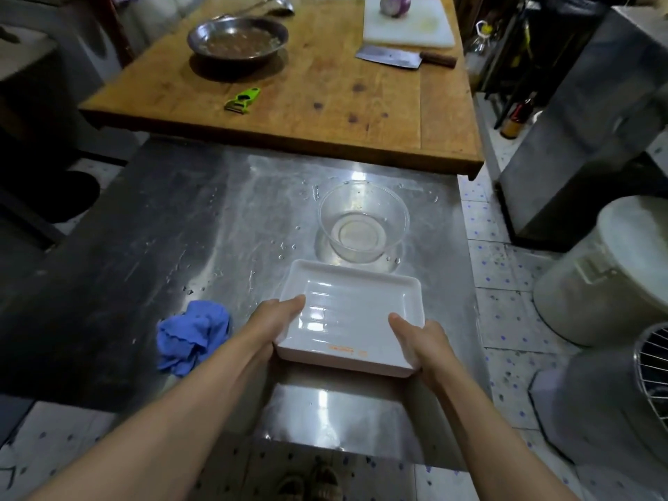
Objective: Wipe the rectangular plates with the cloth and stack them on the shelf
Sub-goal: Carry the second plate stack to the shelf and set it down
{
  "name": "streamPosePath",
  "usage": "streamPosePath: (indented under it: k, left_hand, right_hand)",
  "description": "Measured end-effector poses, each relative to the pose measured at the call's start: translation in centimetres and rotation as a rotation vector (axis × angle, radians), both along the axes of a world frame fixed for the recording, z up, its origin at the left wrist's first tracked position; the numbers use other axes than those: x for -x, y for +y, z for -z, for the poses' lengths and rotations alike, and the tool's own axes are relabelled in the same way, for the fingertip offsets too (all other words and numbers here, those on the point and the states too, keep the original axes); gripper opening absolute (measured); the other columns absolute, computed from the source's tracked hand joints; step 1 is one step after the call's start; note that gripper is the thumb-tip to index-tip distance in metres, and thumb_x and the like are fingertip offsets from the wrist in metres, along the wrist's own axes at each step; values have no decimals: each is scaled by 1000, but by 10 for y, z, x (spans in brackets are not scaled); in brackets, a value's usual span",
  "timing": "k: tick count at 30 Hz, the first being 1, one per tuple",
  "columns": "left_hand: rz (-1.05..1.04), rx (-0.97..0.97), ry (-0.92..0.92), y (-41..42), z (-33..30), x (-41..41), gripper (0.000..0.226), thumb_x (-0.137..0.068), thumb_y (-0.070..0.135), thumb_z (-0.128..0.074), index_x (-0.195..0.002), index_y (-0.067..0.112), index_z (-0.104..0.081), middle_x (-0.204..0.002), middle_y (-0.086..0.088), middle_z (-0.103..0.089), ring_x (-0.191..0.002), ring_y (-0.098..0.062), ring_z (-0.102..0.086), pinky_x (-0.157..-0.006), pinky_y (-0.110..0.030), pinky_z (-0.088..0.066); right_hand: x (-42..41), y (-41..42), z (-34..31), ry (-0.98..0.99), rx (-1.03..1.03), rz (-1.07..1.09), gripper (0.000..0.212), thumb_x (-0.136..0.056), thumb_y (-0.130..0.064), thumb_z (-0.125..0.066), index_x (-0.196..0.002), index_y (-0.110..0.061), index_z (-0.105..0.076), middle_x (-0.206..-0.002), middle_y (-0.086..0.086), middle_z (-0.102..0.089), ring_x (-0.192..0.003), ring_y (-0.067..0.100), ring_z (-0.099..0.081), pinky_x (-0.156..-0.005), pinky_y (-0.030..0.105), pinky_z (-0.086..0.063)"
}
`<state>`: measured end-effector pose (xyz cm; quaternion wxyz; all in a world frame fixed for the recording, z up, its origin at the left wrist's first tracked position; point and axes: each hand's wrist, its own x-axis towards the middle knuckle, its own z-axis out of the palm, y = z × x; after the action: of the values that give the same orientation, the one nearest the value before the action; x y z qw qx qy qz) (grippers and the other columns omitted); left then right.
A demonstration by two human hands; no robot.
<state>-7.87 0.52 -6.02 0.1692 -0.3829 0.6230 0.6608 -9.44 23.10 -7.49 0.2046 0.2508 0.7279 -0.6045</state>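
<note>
- Bottom of the frame: two bare forearms reach up toward the centre, over the near edge of the steel table [180,229].
- Lower centre: the left hand [276,320] and right hand [421,339] grip the white rectangular plate [347,312] by its two short sides, thumbs curled over the rim; the other fingers are hidden beneath it.
- Whether the plate rests on the table or is just lifted cannot be told.
- Left of the plate, near the left hand, the crumpled blue cloth [193,336] lies untouched on the wet table.
- Judgement: for a good wipe, one hand should steady the plate while the other takes the cloth across the glossy inside and the corners.
- Just beyond the plate sits a clear glass bowl [363,222].
- No shelf is visible, and the orange print on the plate's near rim is unreadable.
</note>
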Motion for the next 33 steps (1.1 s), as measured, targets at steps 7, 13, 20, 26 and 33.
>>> streamPosePath:
  k: [7,13,20,26,33]
  left_hand:
    - [-72,-172,23,-3,-12,-10,34,-95,19,-52,-121,-3,-56,-116,-18,-63,-104,-33,-61,-90,-42,-48]
    - [-108,-265,52,-10,-42,-16,31,-96,20,-51,-120,2,-56,-115,-16,-64,-97,-32,-61,-79,-40,-50]
    - [-122,-268,168,-26,-84,-21,33,-97,18,-47,-123,0,-56,-120,-19,-62,-107,-34,-59,-89,-43,-48]
    - [-207,-277,210,-48,-114,-27,30,-97,21,-48,-118,1,-56,-114,-19,-63,-101,-34,-59,-87,-46,-47]
    - [-368,-301,242,-85,-133,-60,23,-97,21,-49,-107,1,-56,-106,-20,-65,-93,-36,-62,-82,-47,-48]
  right_hand:
    - [0,-6,-14,-2,95,55,17,-81,-14,-70,-91,-4,-60,-83,9,-70,-72,21,-69,-63,29,-55]
    - [0,-14,-42,48,94,29,20,-81,-17,-70,-94,-6,-59,-85,8,-70,-70,18,-69,-51,21,-51]
    - [6,-33,-85,144,61,-25,12,-80,-15,-70,-87,-7,-64,-75,6,-69,-64,17,-66,-61,28,-54]
    - [13,-59,-124,189,1,-118,18,-78,-23,-71,-78,-8,-59,-68,1,-65,-58,14,-62,-43,20,-45]
    - [9,-108,-154,172,19,-295,23,-81,-17,-65,-91,3,-58,-80,12,-58,-69,21,-55,-52,26,-40]
